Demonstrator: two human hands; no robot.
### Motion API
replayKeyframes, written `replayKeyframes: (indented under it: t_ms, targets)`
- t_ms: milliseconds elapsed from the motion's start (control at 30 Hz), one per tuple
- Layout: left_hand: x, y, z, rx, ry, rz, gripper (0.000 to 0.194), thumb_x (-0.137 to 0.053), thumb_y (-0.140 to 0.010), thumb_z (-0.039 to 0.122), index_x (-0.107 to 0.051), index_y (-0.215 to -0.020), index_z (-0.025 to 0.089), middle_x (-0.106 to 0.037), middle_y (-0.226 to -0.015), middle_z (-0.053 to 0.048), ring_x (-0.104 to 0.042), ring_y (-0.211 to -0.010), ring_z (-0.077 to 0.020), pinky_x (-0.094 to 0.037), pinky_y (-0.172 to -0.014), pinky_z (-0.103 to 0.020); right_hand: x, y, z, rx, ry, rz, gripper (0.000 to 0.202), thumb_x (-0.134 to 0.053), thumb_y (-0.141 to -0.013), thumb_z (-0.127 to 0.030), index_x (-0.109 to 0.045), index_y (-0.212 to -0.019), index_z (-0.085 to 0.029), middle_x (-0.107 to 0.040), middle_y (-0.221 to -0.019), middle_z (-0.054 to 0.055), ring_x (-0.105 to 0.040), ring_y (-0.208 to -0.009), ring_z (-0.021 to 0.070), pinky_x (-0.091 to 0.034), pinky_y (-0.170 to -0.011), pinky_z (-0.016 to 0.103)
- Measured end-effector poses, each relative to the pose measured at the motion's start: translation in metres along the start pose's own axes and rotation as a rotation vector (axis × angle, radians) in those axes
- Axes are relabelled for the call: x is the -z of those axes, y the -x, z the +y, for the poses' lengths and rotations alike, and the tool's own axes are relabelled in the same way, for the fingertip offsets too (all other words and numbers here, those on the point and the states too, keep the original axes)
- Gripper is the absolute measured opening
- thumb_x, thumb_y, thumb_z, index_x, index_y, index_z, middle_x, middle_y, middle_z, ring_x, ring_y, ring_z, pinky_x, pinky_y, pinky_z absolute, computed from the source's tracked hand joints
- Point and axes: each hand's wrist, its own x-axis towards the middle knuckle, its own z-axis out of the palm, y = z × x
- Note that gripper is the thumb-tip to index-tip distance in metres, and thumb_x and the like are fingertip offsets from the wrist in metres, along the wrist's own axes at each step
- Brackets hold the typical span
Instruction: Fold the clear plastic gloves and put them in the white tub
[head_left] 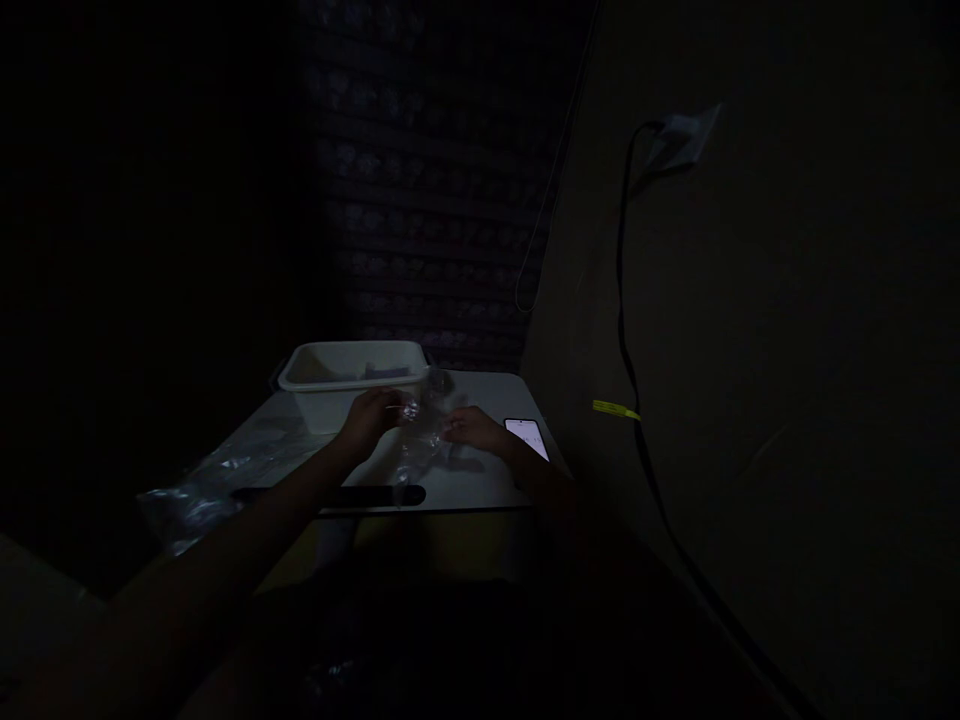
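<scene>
Clear plastic bag [421, 435] hangs lengthwise near frame centre, between left hand [367, 418], pinching it, and right hand [478, 430], grip unclear.

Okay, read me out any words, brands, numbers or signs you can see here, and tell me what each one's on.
Nothing here is clear enough to quote.
Phone: dark marks, seemingly digits, on the lit screen, too small and blurred to read.
Yellow tag on the black cable: any print is too small to make out.
Clear plastic at the hands: no lettering discernible.
</scene>
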Motion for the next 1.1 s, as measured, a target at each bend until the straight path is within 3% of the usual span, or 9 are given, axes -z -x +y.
replayKeyframes:
  t_ms: [133,267,367,500,667,800,967,1100]
  targets:
    - [0.004,-0.003,0.004,0.017,0.096,0.066,0.003,-0.048,-0.056,0.013,-0.048,-0.060,0.012,-0.055,-0.059,-0.002,-0.054,-0.052,-0.0115,-0.044,-0.055,-0.028,0.002,0.006,-0.011,-0.063,-0.196,-0.046,0.013,-0.060,-0.054,-0.022,-0.055,-0.062,-0.012,-0.052,-0.056,-0.003,-0.048,-0.056,0.0080,-0.037,-0.056,0.021]
    - [0.003,-0.003,0.007,0.036,0.125,0.113,0.004,-0.047,-0.058,0.013,-0.044,-0.059,0.015,-0.054,-0.056,-0.001,-0.054,-0.052,-0.0128,-0.044,-0.053,-0.028,-0.003,0.013,-0.009,-0.155,-0.382,-0.153,0.030,-0.062,-0.052,-0.021,-0.053,-0.081,-0.016,-0.055,-0.069,-0.002,-0.051,-0.059,0.0078,-0.036,-0.053,0.019]
    - [0.002,0.000,0.009,0.019,0.124,0.110,0.006,-0.048,-0.059,0.015,-0.042,-0.060,0.016,-0.054,-0.059,-0.001,-0.054,-0.054,-0.0128,-0.045,-0.052,-0.029,-0.009,0.013,-0.006,-0.164,-0.355,-0.223,0.030,-0.061,-0.054,-0.021,-0.053,-0.083,-0.016,-0.055,-0.069,-0.002,-0.049,-0.057,0.0063,-0.032,-0.046,0.016]
    - [0.002,0.002,0.009,0.018,0.117,0.093,0.007,-0.049,-0.060,0.017,-0.042,-0.063,0.015,-0.056,-0.064,-0.001,-0.054,-0.057,-0.0124,-0.045,-0.052,-0.028,-0.016,0.010,-0.005,-0.115,-0.245,-0.270,0.018,-0.059,-0.055,-0.019,-0.055,-0.072,-0.014,-0.051,-0.058,-0.004,-0.042,-0.048,0.0032,-0.027,-0.042,0.015]
    - [0.003,0.001,0.009,0.010,0.116,0.081,0.004,-0.046,-0.063,0.017,-0.044,-0.061,0.014,-0.055,-0.061,-0.001,-0.054,-0.053,-0.0109,-0.044,-0.052,-0.025,-0.017,0.010,-0.006,-0.132,-0.279,-0.156,0.007,-0.054,-0.058,-0.018,-0.055,-0.063,-0.012,-0.048,-0.053,-0.005,-0.038,-0.045,0.0028,-0.027,-0.044,0.017]
    - [0.004,0.002,0.007,0.124,0.117,0.003,0.009,-0.049,-0.062,0.021,-0.045,-0.066,0.014,-0.054,-0.059,0.000,-0.054,-0.051,-0.0116,-0.042,-0.045,-0.023,-0.015,0.011,-0.004,-0.165,-0.367,-0.070,0.006,-0.054,-0.058,-0.018,-0.055,-0.061,-0.013,-0.051,-0.058,-0.003,-0.044,-0.052,0.0048,-0.032,-0.050,0.019]
    - [0.007,0.003,-0.002,0.135,-0.004,0.103,0.044,-0.056,-0.049,0.002,-0.040,-0.087,0.017,-0.052,-0.056,0.005,-0.053,-0.047,-0.0107,-0.043,-0.047,-0.024,-0.015,0.010,0.002,-0.190,-0.494,-0.036,0.012,-0.059,-0.055,-0.023,-0.054,-0.061,-0.013,-0.052,-0.057,-0.002,-0.049,-0.055,0.0071,-0.037,-0.057,0.022]
    - [0.007,0.003,-0.003,0.136,-0.068,0.084,0.045,-0.056,-0.051,0.003,-0.040,-0.091,0.017,-0.053,-0.058,0.004,-0.054,-0.046,-0.0114,-0.044,-0.047,-0.026,-0.014,0.008,0.002,-0.226,-0.527,0.017,0.014,-0.060,-0.056,-0.024,-0.054,-0.064,-0.015,-0.053,-0.059,-0.002,-0.050,-0.054,0.0063,-0.038,-0.057,0.021]
